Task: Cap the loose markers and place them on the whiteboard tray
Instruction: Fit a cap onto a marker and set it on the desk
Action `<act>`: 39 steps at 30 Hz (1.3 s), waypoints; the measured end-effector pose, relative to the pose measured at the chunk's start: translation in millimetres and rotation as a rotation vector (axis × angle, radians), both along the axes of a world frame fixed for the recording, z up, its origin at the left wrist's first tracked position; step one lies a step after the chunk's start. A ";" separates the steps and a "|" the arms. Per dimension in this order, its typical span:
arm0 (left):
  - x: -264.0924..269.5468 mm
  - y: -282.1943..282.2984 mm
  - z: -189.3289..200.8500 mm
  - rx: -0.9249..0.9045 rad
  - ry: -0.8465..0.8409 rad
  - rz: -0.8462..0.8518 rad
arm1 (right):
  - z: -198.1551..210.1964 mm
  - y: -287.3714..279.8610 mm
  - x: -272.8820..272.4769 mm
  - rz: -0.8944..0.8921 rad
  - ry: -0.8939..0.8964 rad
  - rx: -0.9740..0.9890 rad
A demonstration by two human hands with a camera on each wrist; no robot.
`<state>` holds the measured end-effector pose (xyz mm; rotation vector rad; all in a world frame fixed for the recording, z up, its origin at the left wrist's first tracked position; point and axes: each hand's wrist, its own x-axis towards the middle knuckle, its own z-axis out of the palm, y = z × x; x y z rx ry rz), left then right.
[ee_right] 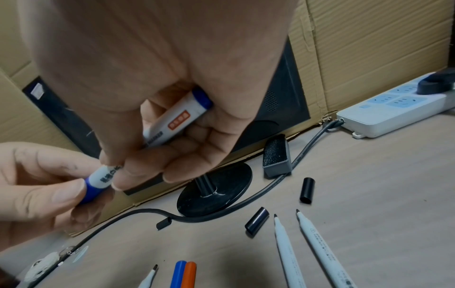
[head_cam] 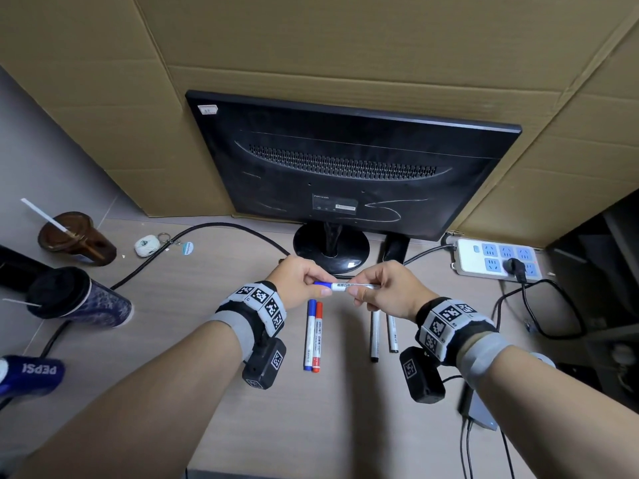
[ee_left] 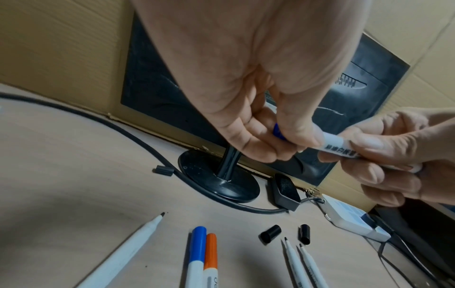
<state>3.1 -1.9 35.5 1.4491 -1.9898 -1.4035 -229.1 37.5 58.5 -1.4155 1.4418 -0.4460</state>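
Note:
Both hands hold one blue whiteboard marker (head_cam: 349, 286) level above the desk. My left hand (head_cam: 323, 288) pinches its blue cap (ee_right: 94, 190), which sits on the barrel's end. My right hand (head_cam: 359, 292) grips the white barrel (ee_right: 172, 120). Below on the desk lie a capped blue marker (head_cam: 310, 335) and a capped red marker (head_cam: 317, 337) side by side. Two uncapped black markers (ee_right: 285, 245) lie to their right, and a third uncapped marker (ee_left: 133, 247) lies to the left. Three loose black caps (ee_right: 257, 220) rest near the monitor base.
A black monitor (head_cam: 345, 160) on a round base (head_cam: 332, 248) stands behind the hands, against cardboard. A board eraser (head_cam: 396, 248) and a white power strip (head_cam: 494, 259) lie at the right. A thick cable (head_cam: 214, 233) curves across the desk. Two cups (head_cam: 79, 299) stand at the left.

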 end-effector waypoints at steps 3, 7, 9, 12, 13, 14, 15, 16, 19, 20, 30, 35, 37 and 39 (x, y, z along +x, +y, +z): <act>-2.5 0.6 0.1 0.003 0.012 -0.031 | 1.4 3.0 -0.8 0.004 0.006 0.011; -5.2 1.5 1.2 -0.014 0.008 -0.059 | 0.2 3.4 -3.8 -0.011 -0.004 0.054; -8.4 0.5 2.3 -0.024 0.005 -0.077 | -0.2 3.5 -6.0 -0.020 -0.012 0.082; -12.7 -3.8 4.6 -0.039 -0.017 -0.120 | -1.1 2.4 -9.9 -0.064 -0.069 0.121; -12.1 -5.8 5.3 -0.024 -0.011 -0.119 | -0.9 2.7 -9.8 -0.076 -0.085 0.124; -11.0 -7.3 6.8 -0.005 -0.003 -0.111 | 0.3 2.7 -8.9 -0.081 -0.096 0.116; -9.5 -9.0 7.7 0.011 0.002 -0.099 | 1.1 2.9 -7.5 -0.079 -0.105 0.104; -8.0 -10.4 8.7 0.025 0.004 -0.082 | 1.2 2.7 -6.1 -0.083 -0.118 0.101; -4.6 -11.7 9.4 0.064 0.003 0.009 | -6.1 1.4 -1.1 -0.094 -0.130 0.108; -4.0 -10.9 9.0 0.076 0.009 0.033 | -10.7 0.3 0.8 -0.098 -0.105 0.098; 17.5 2.1 -41.8 0.118 -0.139 0.359 | -77.9 16.0 29.5 -0.080 0.413 0.234; 17.3 15.4 -55.2 0.165 -0.215 0.289 | -111.6 33.6 41.7 -0.153 0.285 0.366; 13.8 14.7 -59.8 0.185 -0.212 0.274 | -112.1 37.6 39.6 -0.181 0.260 0.363; 8.8 13.0 -61.2 0.204 -0.207 0.253 | -106.7 39.2 30.4 -0.229 0.242 0.338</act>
